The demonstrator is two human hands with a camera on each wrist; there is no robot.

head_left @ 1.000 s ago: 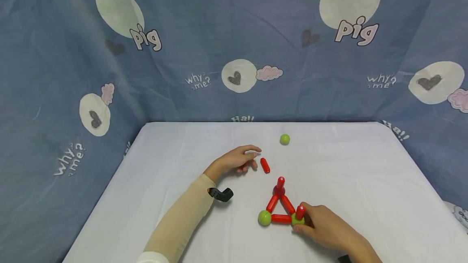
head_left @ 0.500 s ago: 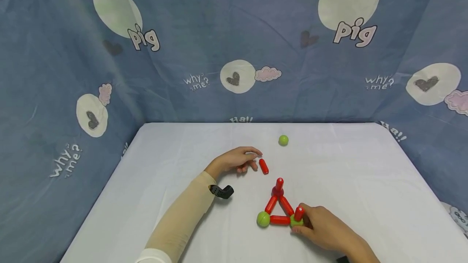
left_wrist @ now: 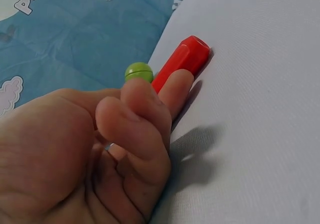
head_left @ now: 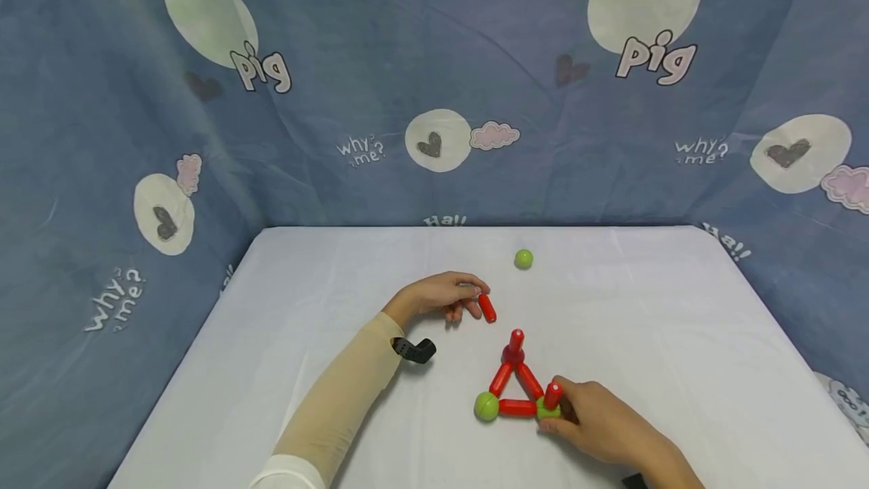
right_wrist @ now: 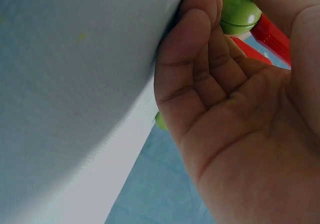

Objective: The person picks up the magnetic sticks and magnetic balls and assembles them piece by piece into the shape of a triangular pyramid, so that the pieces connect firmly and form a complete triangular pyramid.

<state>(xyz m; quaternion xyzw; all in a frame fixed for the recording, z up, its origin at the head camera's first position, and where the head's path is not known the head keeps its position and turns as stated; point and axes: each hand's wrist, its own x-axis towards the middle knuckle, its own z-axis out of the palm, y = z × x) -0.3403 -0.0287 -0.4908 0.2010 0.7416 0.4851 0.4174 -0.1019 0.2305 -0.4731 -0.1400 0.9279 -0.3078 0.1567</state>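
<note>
The blue cloth backdrop (head_left: 434, 59) reads "pig", "why? me?" and "Ha!!" in repeats.

A makeshift recording booth: cartoon-pig bedsheets (head_left: 434, 81) drape the walls around a white-covered tabletop (head_left: 645, 308) strewn with toy pieces.
</note>
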